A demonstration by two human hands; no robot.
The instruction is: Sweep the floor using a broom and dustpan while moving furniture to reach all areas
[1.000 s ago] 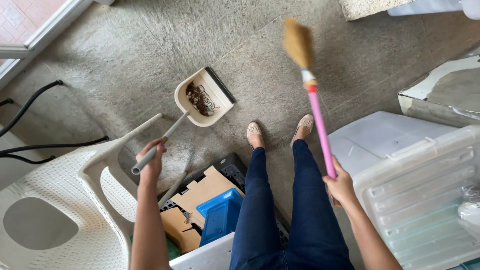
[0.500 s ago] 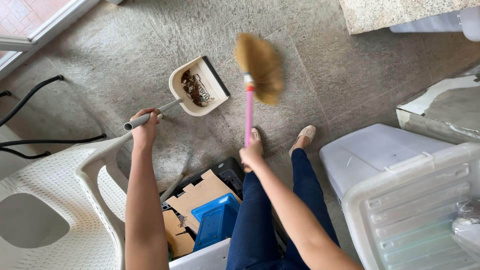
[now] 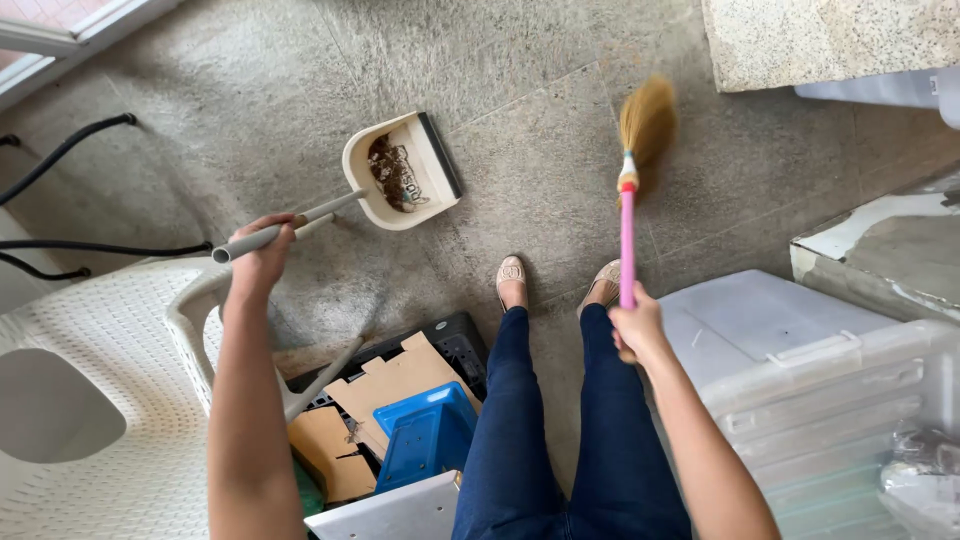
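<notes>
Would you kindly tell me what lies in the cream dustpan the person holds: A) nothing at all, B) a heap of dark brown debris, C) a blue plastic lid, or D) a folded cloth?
B: the dustpan, held by its grey handle in the left hand, carries a clump of dark brown debris against its back wall.

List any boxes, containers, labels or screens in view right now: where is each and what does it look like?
Cardboard box: behind the left leg, brown, flattened flaps.
Blue plastic bin: on the cardboard, small, squarish.
Clear storage tubs: on the right, stacked, lidded, translucent white.
Black crate: under the cardboard, edge showing.
No labels or screens visible.
</notes>
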